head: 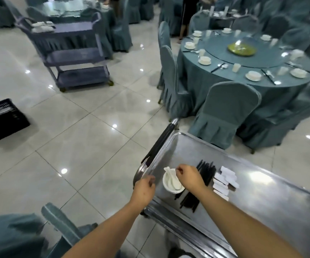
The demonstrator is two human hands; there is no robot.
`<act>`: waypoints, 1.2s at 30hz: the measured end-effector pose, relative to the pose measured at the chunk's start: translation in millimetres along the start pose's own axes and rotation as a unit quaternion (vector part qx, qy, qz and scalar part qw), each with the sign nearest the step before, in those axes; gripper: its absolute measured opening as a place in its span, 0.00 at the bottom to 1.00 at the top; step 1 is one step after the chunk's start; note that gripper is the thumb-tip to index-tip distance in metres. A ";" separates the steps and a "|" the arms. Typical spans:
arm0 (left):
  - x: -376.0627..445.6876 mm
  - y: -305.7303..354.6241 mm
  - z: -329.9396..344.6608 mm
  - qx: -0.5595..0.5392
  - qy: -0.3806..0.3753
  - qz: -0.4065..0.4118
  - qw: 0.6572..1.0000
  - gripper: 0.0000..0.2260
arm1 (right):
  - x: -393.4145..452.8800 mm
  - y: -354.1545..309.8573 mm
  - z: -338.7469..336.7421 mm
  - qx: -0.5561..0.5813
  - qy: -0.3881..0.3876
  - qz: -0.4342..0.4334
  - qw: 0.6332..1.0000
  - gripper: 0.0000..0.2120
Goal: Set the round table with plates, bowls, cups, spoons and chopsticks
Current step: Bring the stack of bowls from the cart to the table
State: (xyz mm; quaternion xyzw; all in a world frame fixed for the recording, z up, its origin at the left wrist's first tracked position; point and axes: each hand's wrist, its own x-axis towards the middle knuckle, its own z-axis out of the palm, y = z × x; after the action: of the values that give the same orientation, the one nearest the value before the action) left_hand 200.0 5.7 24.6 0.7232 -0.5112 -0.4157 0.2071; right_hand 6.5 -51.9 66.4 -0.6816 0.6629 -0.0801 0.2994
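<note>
A steel cart [187, 146] stands in front of me. On its top sit a white bowl [167, 187] holding white spoons [172, 178], a bundle of black chopsticks [206, 172] and several white chopstick rests [224, 179]. My right hand [189, 176] hovers over the bowl, fingers pinched at a spoon's handle. My left hand [144, 189] rests at the cart's near-left corner by the rail [158, 144]; whether it grips the rail I cannot tell. The round table [224, 79] at upper right carries plates with bowls [253, 75], cups [236, 67], spoons and chopsticks.
Teal-covered chairs [226, 112] ring the table, one close to the cart's far end. A grey three-shelf trolley [72, 51] stands upper left on the glossy tile floor. A black crate [3, 120] lies at the left edge. Another chair [63, 228] is near my left elbow.
</note>
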 end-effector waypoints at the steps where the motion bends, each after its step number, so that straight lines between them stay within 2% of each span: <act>1: 5.0 -0.5 5.4 -0.008 -0.005 -0.013 1.000 0.14 | 3.1 5.0 2.7 -0.007 -0.008 0.013 1.000 0.10; 5: 26.9 -0.7 22.4 -0.033 -0.019 -0.081 0.996 0.11 | 24.1 22.5 21.2 -0.030 -0.049 0.064 0.996 0.10; 10: 53.0 -0.2 44.1 -0.065 -0.032 -0.160 0.984 0.12 | 56.2 31.6 47.9 -0.063 -0.098 0.080 0.990 0.13; 15: 69.2 3.0 67.1 -0.075 -0.060 -0.157 0.983 0.11 | 74.8 30.7 64.2 -0.047 -0.132 0.084 0.987 0.11; 19: 81.1 3.3 76.3 -0.050 -0.050 -0.169 0.983 0.09 | 84.1 30.6 71.4 -0.053 -0.161 0.090 0.981 0.08; 25: 91.5 -0.3 84.6 -0.053 -0.057 -0.183 0.980 0.05 | 91.4 35.0 80.8 -0.070 -0.166 0.057 0.982 0.09; 30: 96.5 -1.0 88.4 -0.092 -0.053 -0.216 0.971 0.07 | 95.6 43.6 88.5 -0.081 -0.180 0.027 0.980 0.08; 34: 98.4 1.8 86.0 -0.091 -0.055 -0.220 0.970 0.10 | 95.3 48.2 84.1 -0.059 -0.150 0.010 0.987 0.10; 36: 99.6 4.9 82.1 -0.052 -0.063 -0.216 0.973 0.10 | 95.6 50.9 77.3 -0.070 -0.118 -0.002 0.991 0.11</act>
State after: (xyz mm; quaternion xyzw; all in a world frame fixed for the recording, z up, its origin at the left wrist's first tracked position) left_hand 143.6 -76.7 -57.4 0.7772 -0.3322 -0.5214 0.1175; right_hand 12.5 -116.6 -49.7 -0.7067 0.6257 0.0468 0.3270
